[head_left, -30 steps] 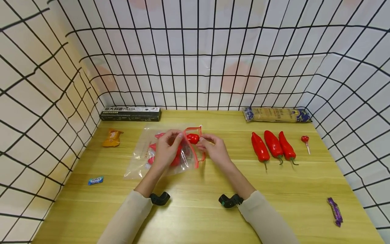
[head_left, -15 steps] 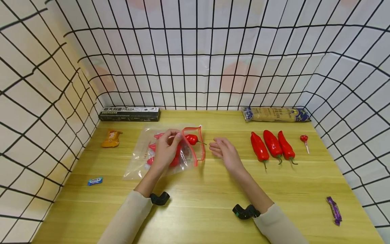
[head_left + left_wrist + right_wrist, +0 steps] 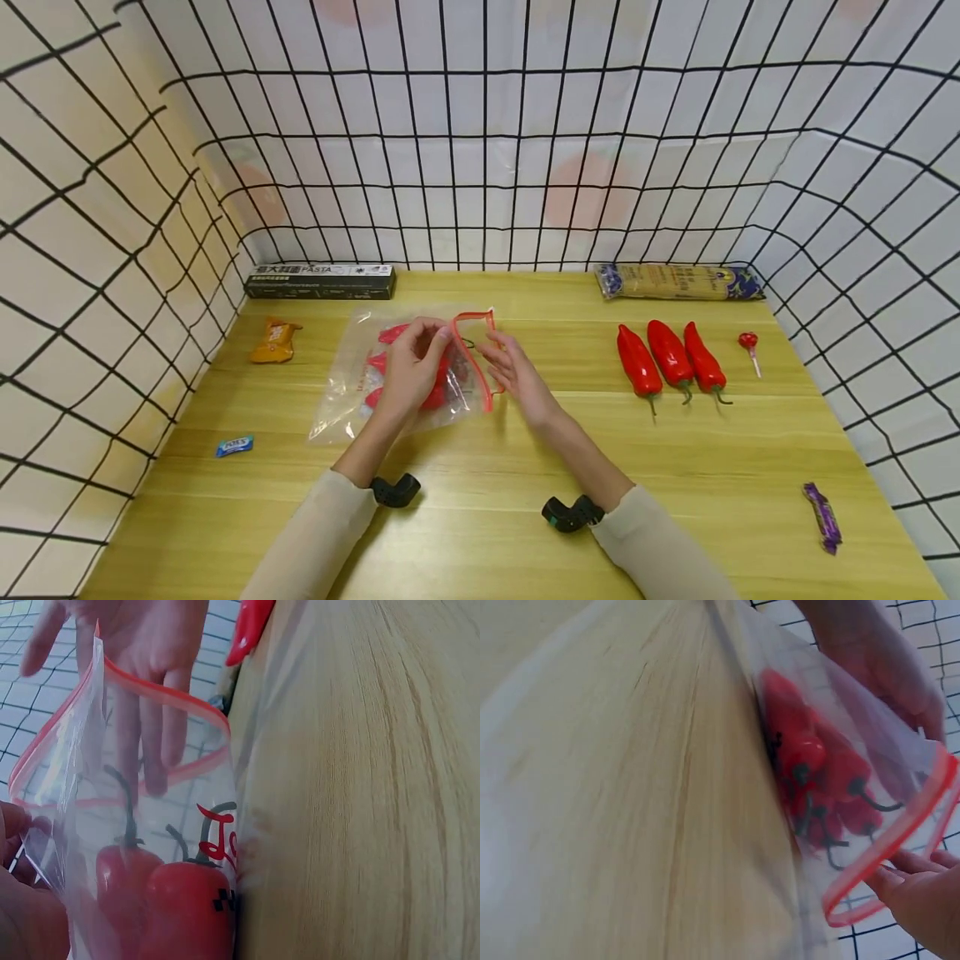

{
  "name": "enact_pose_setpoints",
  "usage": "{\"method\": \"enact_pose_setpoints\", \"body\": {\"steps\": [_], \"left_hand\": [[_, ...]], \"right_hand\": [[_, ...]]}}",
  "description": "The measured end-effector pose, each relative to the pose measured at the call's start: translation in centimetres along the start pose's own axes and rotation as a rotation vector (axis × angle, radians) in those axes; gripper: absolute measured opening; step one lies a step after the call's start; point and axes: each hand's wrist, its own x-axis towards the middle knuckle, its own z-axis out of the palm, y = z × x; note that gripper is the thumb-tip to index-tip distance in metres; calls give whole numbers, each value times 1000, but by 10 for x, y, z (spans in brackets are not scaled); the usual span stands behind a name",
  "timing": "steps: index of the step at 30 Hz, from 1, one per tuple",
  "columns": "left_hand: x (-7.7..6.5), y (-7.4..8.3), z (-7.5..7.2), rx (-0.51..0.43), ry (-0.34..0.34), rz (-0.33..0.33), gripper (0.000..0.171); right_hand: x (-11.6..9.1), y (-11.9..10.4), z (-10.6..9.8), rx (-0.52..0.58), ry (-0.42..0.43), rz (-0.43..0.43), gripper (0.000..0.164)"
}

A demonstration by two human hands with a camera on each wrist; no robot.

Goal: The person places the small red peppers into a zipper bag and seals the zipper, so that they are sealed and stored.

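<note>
The head view looks forward and down from above the sleeves [image 3: 307, 533]; it is the farthest and widest, taking in most of the table [image 3: 480, 542] and the grid [image 3: 484, 136] behind. The left wrist view sits close and low, turned sideways so the table fills its right part; it looks along the bag [image 3: 79, 825] towards its mouth, facing the right hand [image 3: 139, 660]. The right wrist view, also near, low and turned, has the table on its left and looks from the mouth end towards the left hand [image 3: 889, 671]. Both wrist views share the bag, both hands and the bagged peppers [image 3: 810, 746].
</note>
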Motion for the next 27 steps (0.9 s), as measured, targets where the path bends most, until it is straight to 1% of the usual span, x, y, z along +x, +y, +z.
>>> {"method": "enact_pose_setpoints", "body": {"steps": [2,5,8,10,12,14,15,18,19,22,24,27], "left_hand": [[0,0,1,-8,1,-2,26],[0,1,3,-22,2,-22,24],[-1,6,2,-38,-2,-41,22],[-2,13,0,-44,-11,-46,20],[-4,19,-2,-40,-18,-45,19],[-4,19,-3,-44,-22,-52,19],[-4,18,-4,-50,-22,-58,19],[-2,6,-4,-74,-11,-81,20],[-2,2,-3,-84,-8,-85,21],[-1,-3,-2,-91,-1,-74,25],[-1,-5,-2,-94,1,-65,28],[0,-4,-1,-96,0,-74,29]], "right_hand": [[3,3,1,14,-14,-10,69],[2,3,-1,-2,3,-14,69],[-4,-1,-8,-52,54,-18,61],[-11,-5,-17,-99,103,-23,53],[-19,-9,-29,-168,151,-22,46],[-29,-13,-44,-254,206,-10,44],[-35,-14,-52,-312,235,-3,43],[-52,-18,-78,-479,316,29,44],[-57,-19,-87,-530,341,41,46],[-71,-22,-110,-662,405,75,51],[-78,-22,-123,-738,444,109,57],[-86,-21,-140,-849,494,167,66]]}}
